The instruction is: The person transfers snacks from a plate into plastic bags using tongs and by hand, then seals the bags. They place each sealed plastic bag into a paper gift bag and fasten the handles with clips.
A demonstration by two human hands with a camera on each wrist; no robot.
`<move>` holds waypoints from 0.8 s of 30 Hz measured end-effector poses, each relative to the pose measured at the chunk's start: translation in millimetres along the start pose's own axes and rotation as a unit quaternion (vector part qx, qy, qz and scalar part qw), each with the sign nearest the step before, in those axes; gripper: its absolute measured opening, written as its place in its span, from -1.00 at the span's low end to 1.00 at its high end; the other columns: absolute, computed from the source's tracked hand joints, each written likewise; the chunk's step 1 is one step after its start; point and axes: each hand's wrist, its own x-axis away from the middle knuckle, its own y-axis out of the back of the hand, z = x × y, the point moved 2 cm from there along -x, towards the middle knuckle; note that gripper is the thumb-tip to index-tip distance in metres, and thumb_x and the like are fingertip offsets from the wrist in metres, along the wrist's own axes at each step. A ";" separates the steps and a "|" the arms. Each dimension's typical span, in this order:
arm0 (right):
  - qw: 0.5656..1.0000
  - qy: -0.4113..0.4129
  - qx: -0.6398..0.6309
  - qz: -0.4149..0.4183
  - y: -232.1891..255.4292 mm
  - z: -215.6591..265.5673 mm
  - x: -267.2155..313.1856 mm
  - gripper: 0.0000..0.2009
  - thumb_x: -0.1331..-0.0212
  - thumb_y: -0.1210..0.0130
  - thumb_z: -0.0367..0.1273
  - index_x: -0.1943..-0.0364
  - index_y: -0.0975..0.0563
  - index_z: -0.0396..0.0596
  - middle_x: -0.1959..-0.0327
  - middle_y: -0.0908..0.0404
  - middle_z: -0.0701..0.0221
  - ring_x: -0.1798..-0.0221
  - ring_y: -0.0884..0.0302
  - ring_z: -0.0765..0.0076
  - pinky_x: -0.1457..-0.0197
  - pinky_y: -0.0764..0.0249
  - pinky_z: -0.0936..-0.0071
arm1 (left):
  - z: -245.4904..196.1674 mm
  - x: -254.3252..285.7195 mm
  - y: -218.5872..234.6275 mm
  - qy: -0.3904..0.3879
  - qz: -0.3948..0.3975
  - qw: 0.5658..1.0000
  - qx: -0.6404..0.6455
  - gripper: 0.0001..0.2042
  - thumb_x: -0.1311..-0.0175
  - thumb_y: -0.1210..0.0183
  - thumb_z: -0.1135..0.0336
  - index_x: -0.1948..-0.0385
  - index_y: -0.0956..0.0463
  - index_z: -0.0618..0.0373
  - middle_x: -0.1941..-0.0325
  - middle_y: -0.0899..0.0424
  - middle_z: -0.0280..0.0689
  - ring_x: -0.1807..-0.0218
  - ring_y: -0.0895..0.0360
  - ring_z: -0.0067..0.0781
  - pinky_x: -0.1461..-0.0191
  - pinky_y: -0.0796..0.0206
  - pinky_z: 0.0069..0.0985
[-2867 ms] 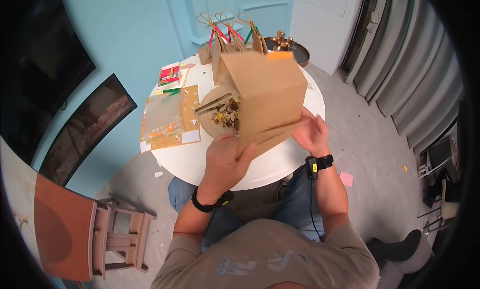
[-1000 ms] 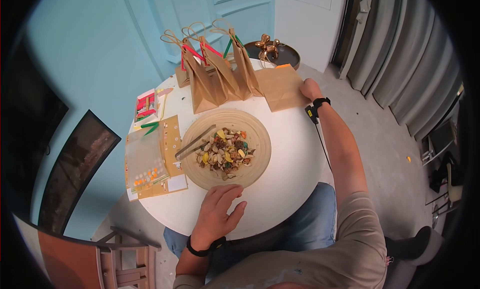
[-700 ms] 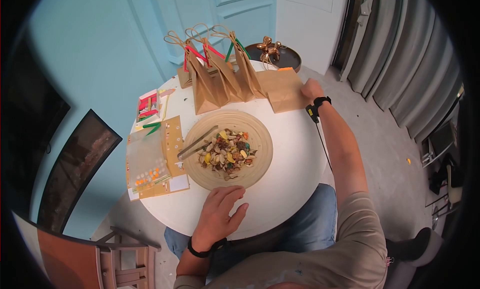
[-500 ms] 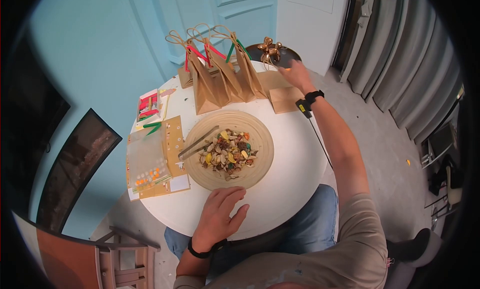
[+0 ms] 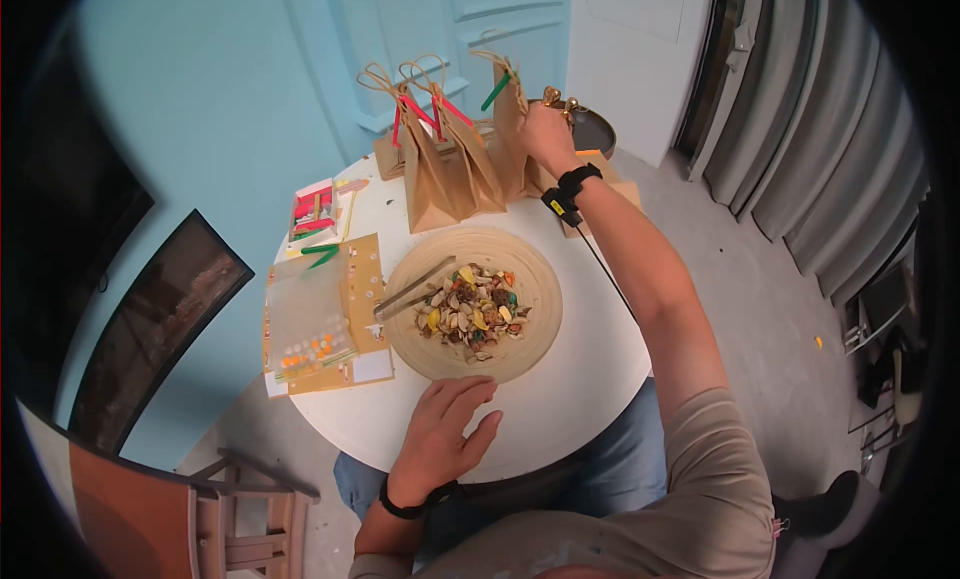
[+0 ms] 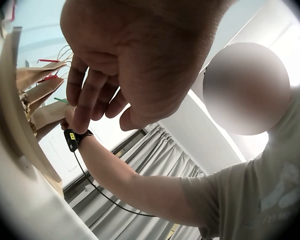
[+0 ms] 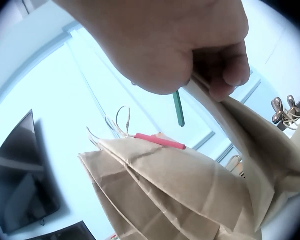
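Observation:
The right hand [image 5: 548, 137] pinches the upper edge of the rightmost standing paper bag [image 5: 508, 149], which bears a green clip [image 5: 496, 91]. In the right wrist view, thumb and fingers of the right hand [image 7: 190, 45] close on that bag's top [image 7: 240, 125]. Two more brown bags [image 5: 428, 184] with red clips stand to its left. The left hand [image 5: 440, 434], fingers relaxed, rests by the near rim of a round wooden plate [image 5: 540, 329] that bears dried mixed pieces [image 5: 470, 314] and metal tongs [image 5: 415, 287]. In the left wrist view the left hand [image 6: 135, 60] holds nothing.
Left on the white table [image 5: 590, 364] lie a card with a clear bag [image 5: 310, 309], another green clip [image 5: 320, 252] and a small box of red pieces [image 5: 314, 211]. A flat paper bag [image 5: 626, 191] lies behind the right wrist. A copper-coloured figurine stands on a dark tray [image 5: 598, 134].
The right hand has left the flat bag at the right, moved left and taken hold of the rightmost standing bag, whose top has shifted. The left hand has barely moved since the plate came into view.

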 end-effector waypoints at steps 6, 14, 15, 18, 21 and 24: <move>0.996 -0.022 -0.042 -0.072 51.3 6.2 -9.5 -0.62 -0.49 -0.08 -0.22 0.15 -0.78 -0.29 0.03 -0.82 -0.20 -0.05 -0.79 -0.47 -0.25 -0.69 -0.23 | -3.7 2.7 3.5 -0.006 -0.014 1.000 0.001 -0.64 -0.29 -0.49 0.50 -0.12 -0.73 0.19 -0.09 -0.83 -0.16 -0.07 -0.78 -0.04 -0.17 -0.61 -0.19; 0.990 0.063 -0.075 -0.097 184.7 46.7 94.3 -0.58 -0.54 -0.10 -0.16 0.21 -0.69 -0.33 0.24 -0.71 -0.24 0.09 -0.67 -0.55 0.00 -0.60 -0.22 | -25.0 -7.0 30.1 -0.008 -0.096 0.995 -0.019 -0.66 -0.30 -0.47 0.52 -0.11 -0.72 0.18 0.01 -0.85 -0.16 -0.06 -0.79 -0.01 -0.19 -0.61 -0.19; 0.988 0.092 -0.082 -0.094 198.3 51.3 115.4 -0.59 -0.55 -0.11 -0.17 0.24 -0.66 -0.34 0.29 -0.67 -0.25 0.13 -0.64 -0.56 0.06 -0.56 -0.21 | -29.4 -11.0 36.8 -0.001 -0.118 0.993 -0.023 -0.65 -0.30 -0.48 0.53 -0.12 -0.71 0.21 0.02 -0.85 -0.13 -0.04 -0.78 0.01 -0.18 -0.61 -0.16; 0.974 0.152 -0.134 -0.100 228.2 63.9 187.4 -0.62 -0.53 -0.17 -0.22 0.31 -0.62 -0.35 0.38 -0.62 -0.21 0.24 -0.60 -0.55 0.19 -0.52 -0.16 | -46.2 -37.9 54.2 -0.021 -0.156 0.987 -0.018 -0.67 -0.30 -0.47 0.55 -0.09 -0.71 0.25 0.07 -0.83 -0.14 -0.01 -0.79 -0.05 -0.15 -0.61 -0.21; 0.973 0.150 -0.165 -0.052 240.6 72.8 251.8 -0.63 -0.52 -0.20 -0.24 0.34 -0.61 -0.35 0.41 -0.61 -0.20 0.28 -0.61 -0.52 0.24 -0.50 -0.15 | -58.8 -70.8 61.9 -0.050 -0.197 0.979 -0.006 -0.70 -0.33 -0.47 0.51 -0.07 -0.72 0.26 0.10 -0.82 -0.19 0.03 -0.78 -0.22 -0.12 -0.60 -0.31; 0.969 0.163 -0.185 0.010 240.5 87.1 303.2 -0.63 -0.51 -0.22 -0.24 0.37 -0.61 -0.32 0.48 -0.59 -0.14 0.35 -0.62 -0.46 0.27 -0.50 -0.16 | -77.6 -91.2 58.0 -0.040 -0.200 0.979 -0.009 -0.72 -0.35 -0.50 0.45 -0.05 -0.73 0.26 0.16 -0.80 -0.26 0.11 -0.72 -0.39 -0.02 -0.56 -0.41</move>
